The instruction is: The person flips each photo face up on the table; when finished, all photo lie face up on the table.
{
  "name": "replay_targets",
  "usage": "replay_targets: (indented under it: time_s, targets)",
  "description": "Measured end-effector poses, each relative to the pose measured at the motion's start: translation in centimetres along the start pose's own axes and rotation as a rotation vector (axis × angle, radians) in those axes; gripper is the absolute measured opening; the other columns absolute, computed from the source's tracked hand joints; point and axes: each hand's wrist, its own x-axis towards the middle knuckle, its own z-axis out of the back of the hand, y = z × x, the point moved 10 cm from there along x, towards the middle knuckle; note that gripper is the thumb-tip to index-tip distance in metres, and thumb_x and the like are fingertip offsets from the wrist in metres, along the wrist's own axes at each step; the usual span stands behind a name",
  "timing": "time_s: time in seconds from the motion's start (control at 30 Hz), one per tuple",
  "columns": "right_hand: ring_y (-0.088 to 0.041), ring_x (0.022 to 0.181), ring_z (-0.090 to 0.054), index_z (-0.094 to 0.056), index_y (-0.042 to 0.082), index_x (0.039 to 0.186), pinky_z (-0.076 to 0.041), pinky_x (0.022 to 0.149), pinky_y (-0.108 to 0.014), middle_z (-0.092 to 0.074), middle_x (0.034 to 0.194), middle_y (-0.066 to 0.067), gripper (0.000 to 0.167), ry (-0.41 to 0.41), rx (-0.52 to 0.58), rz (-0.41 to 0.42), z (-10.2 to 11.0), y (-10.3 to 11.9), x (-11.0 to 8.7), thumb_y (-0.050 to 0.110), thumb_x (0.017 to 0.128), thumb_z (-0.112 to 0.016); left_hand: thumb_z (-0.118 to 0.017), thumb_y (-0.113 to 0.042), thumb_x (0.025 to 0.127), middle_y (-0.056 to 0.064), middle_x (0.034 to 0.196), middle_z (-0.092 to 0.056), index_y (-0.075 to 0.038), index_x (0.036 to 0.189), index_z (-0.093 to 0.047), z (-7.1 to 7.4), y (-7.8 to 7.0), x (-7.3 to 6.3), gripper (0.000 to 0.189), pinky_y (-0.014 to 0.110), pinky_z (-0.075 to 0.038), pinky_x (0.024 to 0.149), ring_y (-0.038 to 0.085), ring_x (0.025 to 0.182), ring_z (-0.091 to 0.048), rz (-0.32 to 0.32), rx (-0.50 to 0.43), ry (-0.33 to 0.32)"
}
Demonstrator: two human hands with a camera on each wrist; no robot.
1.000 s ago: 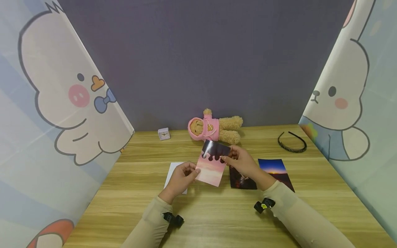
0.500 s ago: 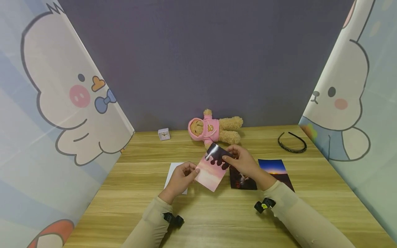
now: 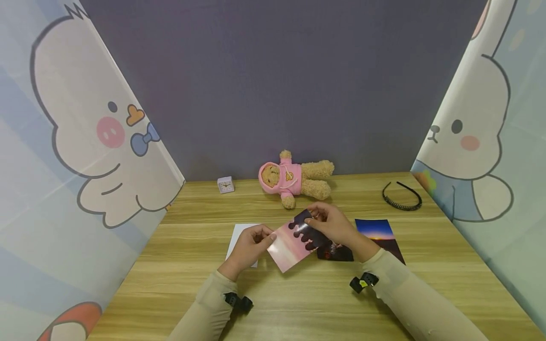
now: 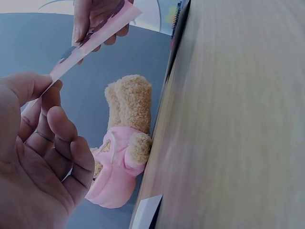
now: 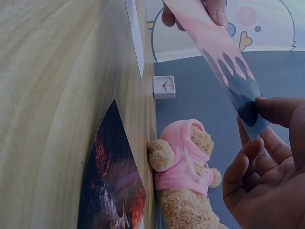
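Note:
A glossy photo print [image 3: 294, 241], pink sky with dark silhouettes, is held tilted above the table between both hands. My left hand [image 3: 251, 246] pinches its pale edge between thumb and forefinger; the left wrist view shows the other fingers loosely curled. At the dark end, my right hand [image 3: 334, 226] pinches a corner with thumb and fingers. Below the right hand lies a dark photo [image 3: 334, 252], partly covered; in the right wrist view this dark photo [image 5: 114, 176] shows reddish patches. A white sheet [image 3: 239, 237] lies partly behind the left hand.
A sunset photo [image 3: 379, 234] lies right of the right hand. Along the back are a small square clock [image 3: 225, 184], a teddy bear in a pink hoodie [image 3: 294, 177] and a black headband [image 3: 402, 199]. Printed side walls and a grey back wall enclose the wooden table [image 3: 298, 308].
The pink photo has turned clockwise, from nearly upright to slanting, its dark end swinging right and down. The bear's lower arm is now uncovered. Both hands have kept nearly the same place.

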Motion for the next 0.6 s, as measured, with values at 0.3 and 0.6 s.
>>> replay_targets:
  time_s: [0.3, 0.6]
  targets:
    - [-0.022, 0.076, -0.053, -0.071, 0.006, 0.111, -0.047, 0.065, -0.028, -0.06, 0.094, -0.006, 0.017, 0.014, 0.02, 0.003, -0.2, -0.1, 0.0, 0.015, 0.098, -0.077, -0.067, -0.005, 0.103, 0.012, 0.073, -0.062, 0.0, 0.095, -0.073, 0.2, 0.1, 0.0, 0.011, 0.023, -0.038, 0.056, 0.005, 0.06, -0.044, 0.032, 0.014, -0.013]
    - [-0.022, 0.074, -0.05, -0.067, 0.012, 0.098, -0.04, 0.063, -0.029, -0.054, 0.085, -0.004, 0.01, 0.017, 0.063, 0.038, 0.1, -0.3, -0.2, 0.016, 0.099, -0.076, -0.068, -0.014, 0.104, 0.004, 0.078, -0.064, -0.006, 0.101, -0.074, 0.5, 2.3, 0.0, 0.01, 0.025, -0.043, 0.056, 0.007, 0.06, -0.047, 0.056, -0.012, -0.027]
